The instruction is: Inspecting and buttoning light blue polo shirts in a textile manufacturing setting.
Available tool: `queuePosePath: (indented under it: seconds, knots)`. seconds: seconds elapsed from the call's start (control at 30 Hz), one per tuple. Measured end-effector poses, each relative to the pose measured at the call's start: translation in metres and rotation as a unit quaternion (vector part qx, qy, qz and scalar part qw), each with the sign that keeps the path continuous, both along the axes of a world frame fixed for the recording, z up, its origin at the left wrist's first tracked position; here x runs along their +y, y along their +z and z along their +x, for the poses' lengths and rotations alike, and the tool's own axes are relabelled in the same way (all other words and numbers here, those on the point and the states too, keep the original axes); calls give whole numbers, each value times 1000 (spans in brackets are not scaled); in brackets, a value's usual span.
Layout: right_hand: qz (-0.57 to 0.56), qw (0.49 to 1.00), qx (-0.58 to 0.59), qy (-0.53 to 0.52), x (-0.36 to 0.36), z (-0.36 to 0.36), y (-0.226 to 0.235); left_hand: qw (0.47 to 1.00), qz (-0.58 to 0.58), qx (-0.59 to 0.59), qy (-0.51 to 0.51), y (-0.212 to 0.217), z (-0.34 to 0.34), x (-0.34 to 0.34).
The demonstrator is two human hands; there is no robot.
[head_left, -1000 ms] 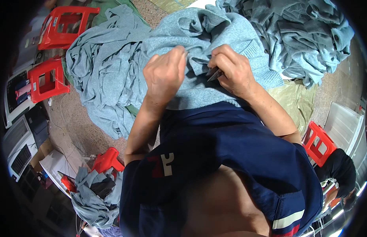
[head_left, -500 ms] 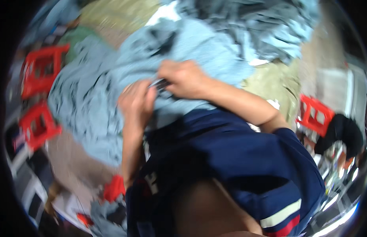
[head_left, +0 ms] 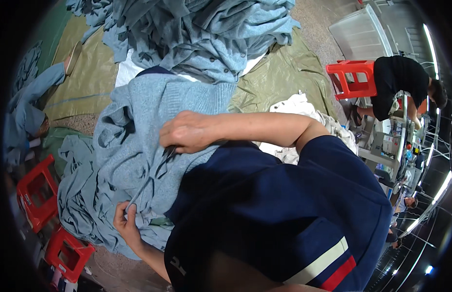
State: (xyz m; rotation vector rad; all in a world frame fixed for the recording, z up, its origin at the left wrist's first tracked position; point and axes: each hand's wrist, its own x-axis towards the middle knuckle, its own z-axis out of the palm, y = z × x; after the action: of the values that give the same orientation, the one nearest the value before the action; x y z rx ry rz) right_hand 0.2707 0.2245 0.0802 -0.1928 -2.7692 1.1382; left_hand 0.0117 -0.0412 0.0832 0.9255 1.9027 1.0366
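While the left hand (head_left: 126,225) pinched a fold of the blue sweater (head_left: 126,153) between thumb and finger, the right hand (head_left: 188,132) curled its fingers around a small dark tool (head_left: 171,149), mostly hidden, over the cloth; the sweater lay against the person's dark clothes (head_left: 274,194), near a large clothes pile (head_left: 201,36)

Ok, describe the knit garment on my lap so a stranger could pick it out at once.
Find the navy shirt filling the lower middle. Up and left of it, across the lap, lies the light blue knit garment, right hand on top, left hand pinching a fold. Unlike the heap above and the heap to its left, it alone has both hands on it.
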Motion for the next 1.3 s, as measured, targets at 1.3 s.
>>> queuePosePath:
  seconds: [1.3]
  knots:
    - [-158, 958, 223, -82, -19, -42, 56, 971, 190, 108, -98, 78, 79, 117]
